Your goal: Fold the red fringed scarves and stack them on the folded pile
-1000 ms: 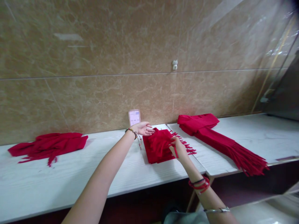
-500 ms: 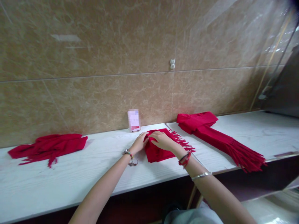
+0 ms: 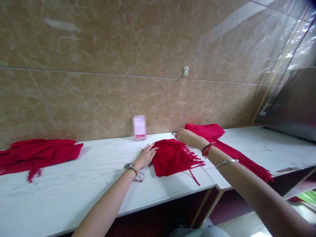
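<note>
A folded red scarf (image 3: pixel 168 159) with a fringe along its right side lies on the white table. My left hand (image 3: pixel 145 156) rests on the scarf's left edge, open, its fingers stretched over the cloth. My right hand (image 3: pixel 189 136) is at the scarf's back right corner, above the fringe. Its fingers are bent close together; whatever they pinch, if anything, is too small to make out. One loose strand of fringe sticks out toward the table's front edge.
A crumpled red scarf (image 3: pixel 46 153) lies at the left. Another long, folded red scarf (image 3: pixel 237 153) is at the right, partly behind my right arm. A phone (image 3: pixel 139 128) leans on the tiled wall. The white table (image 3: pixel 98 177) has a seam right of the middle.
Both hands were together on top of the scarf half a second ago. My right hand has since moved right to the back corner. The scarf's top now lies flatter, with fringe spread rightward.
</note>
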Available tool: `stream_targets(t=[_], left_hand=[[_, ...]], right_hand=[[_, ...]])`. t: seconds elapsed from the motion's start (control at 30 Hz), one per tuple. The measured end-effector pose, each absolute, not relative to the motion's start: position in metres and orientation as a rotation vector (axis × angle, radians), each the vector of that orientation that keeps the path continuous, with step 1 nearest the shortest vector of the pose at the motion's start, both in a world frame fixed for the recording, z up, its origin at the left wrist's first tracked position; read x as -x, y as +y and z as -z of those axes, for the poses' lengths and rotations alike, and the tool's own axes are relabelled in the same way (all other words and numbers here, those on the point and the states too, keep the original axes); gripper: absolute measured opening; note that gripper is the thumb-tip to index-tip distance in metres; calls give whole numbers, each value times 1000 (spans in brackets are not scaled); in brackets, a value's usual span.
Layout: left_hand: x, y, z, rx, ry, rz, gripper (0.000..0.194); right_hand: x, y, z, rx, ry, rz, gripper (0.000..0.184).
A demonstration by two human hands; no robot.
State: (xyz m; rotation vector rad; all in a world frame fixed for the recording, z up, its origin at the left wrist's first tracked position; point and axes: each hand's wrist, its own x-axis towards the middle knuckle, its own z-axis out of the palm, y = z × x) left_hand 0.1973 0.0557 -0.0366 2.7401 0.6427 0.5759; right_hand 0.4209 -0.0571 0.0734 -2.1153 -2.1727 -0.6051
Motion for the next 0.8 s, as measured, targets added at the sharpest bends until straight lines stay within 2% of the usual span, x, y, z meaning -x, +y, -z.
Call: stream_targets(t=[0.13,0.3,0.5,0.57,0.73,0.8], left_hand=[[-196,55,37,-2746,643,-539,41],[-191,53,33,-2754,654,-472,43],[-190,48,28,-2782,676,-445,41],[-191,46,26,-2799,658,-496,40],[-188,42,24,-2855,407,-512,37],[-185,42,23,-2839,347,-441,38]], right_hand=[[-389,-27,-61,1933,-2533,476,25],[-398,-10,-49,2278,-2467,452,22],[-438,-30,-77,2461,-2328,473,21],[-429,-40,-80,2322,-2387,462,25],[-384,-61,-61,1545,-2704,177,23],[-382,-72,-53,1510,-2814,130,19]])
